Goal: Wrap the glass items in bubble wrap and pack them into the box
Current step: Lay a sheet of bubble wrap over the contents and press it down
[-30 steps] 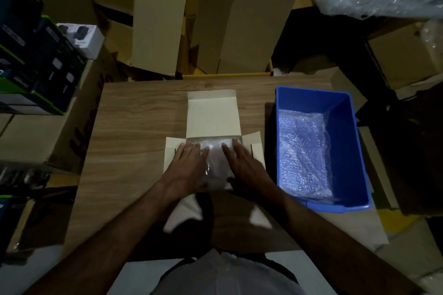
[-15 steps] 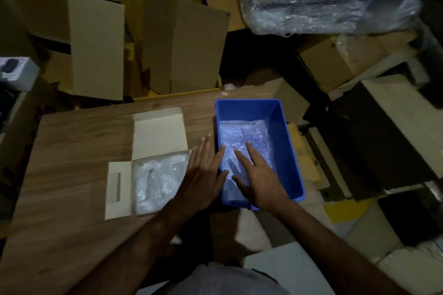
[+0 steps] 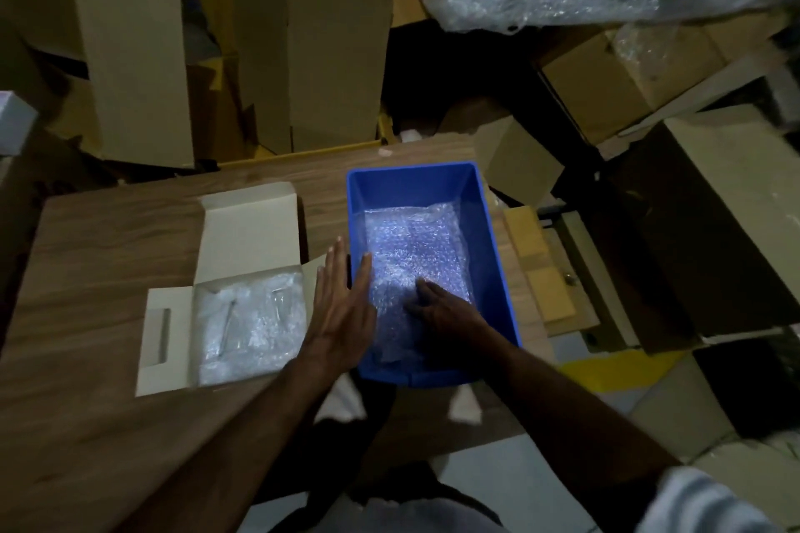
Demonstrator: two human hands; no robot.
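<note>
Head view: right hand (image 3: 437,312) presses bubble wrap (image 3: 415,255) in blue bin (image 3: 493,273), fingers loose, holding nothing.

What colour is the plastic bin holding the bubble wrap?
Blue: the rectangular plastic bin shows best in the head view.

head view looks steeply down, close over table (image 3: 108,255)

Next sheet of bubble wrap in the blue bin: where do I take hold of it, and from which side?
Take the near edge of the bubble wrap, from above. It lies flat in the blue bin, whose walls block side approaches. The right hand is already there; the left hand is open over the rim.
</note>
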